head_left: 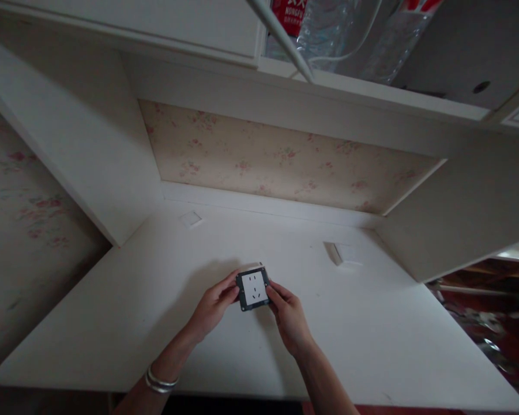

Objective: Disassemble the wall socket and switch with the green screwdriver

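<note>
Between my two hands is a wall socket (pixel 255 287) with a white slotted face and a dark frame, held above the white desk. My left hand (pixel 214 305) grips its left edge, thumb at the front. On the opposite edge, my right hand (pixel 289 314) has its thumb against the frame. Part of a pale backing shows behind the socket's top; the fingers behind it are hidden. Farther back on the desk, a thin white square frame (pixel 191 219) lies to the left. A white box-like piece (pixel 347 254) sits to the right.
The white desk (pixel 372 340) is enclosed by a left side panel (pixel 90 138) and a right side panel (pixel 467 207). An overhead shelf holds clear plastic bottles (pixel 328 26). A white rod (pixel 285 43) hangs at its edge. Clutter lies beyond the desk's right edge.
</note>
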A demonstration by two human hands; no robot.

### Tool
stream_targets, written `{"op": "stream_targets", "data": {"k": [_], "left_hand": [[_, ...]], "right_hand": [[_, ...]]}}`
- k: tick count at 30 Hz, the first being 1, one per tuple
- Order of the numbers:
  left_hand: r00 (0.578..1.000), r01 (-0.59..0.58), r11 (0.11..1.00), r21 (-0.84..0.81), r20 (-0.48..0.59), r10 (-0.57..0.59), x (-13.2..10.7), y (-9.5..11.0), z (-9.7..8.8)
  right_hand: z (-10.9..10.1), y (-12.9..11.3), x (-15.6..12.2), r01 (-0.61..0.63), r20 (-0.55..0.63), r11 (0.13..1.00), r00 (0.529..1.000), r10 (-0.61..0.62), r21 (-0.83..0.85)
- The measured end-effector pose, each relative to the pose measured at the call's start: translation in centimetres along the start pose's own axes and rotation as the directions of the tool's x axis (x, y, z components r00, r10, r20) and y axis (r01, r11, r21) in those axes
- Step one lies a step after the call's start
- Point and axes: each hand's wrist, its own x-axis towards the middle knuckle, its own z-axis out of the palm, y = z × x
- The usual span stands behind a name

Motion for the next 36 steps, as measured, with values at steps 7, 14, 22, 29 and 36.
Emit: {"op": "stream_targets", "data": {"k": [7,14,22,29,36], "left_hand": [[0.994,0.057,0.993,-0.105,-0.092,-0.066,-0.1,0.8,0.9],[0.986,0.073,0.984,-0.162,-0.135,-0.095,0.0,0.8,1.4],[0.978,0.109,0.961,-0.255,-0.146,-0.149,0.2,0.9,1.7],[0.973,0.094,0.97,-0.223,-0.184,-0.137,0.1,1.2,2.0],[0.976,0.11,0.932,-0.345,-0.142,-0.167,0.3,1.2,2.2]], "right_hand": [[0.3,0.2,-0.1,0.044,-0.031,0.999,0.999,-0.044,-0.005],[-0.5,1.1,0.0,0.128,-0.043,0.977,0.99,-0.138,-0.172],[-0.5,0.9,0.0,0.125,-0.035,0.969,0.99,-0.135,-0.214],[-0.7,1.0,0.0,0.15,-0.009,0.957,0.988,-0.157,-0.249],[-0.6,0.9,0.1,0.159,-0.042,0.963,0.984,-0.172,-0.218]]}}
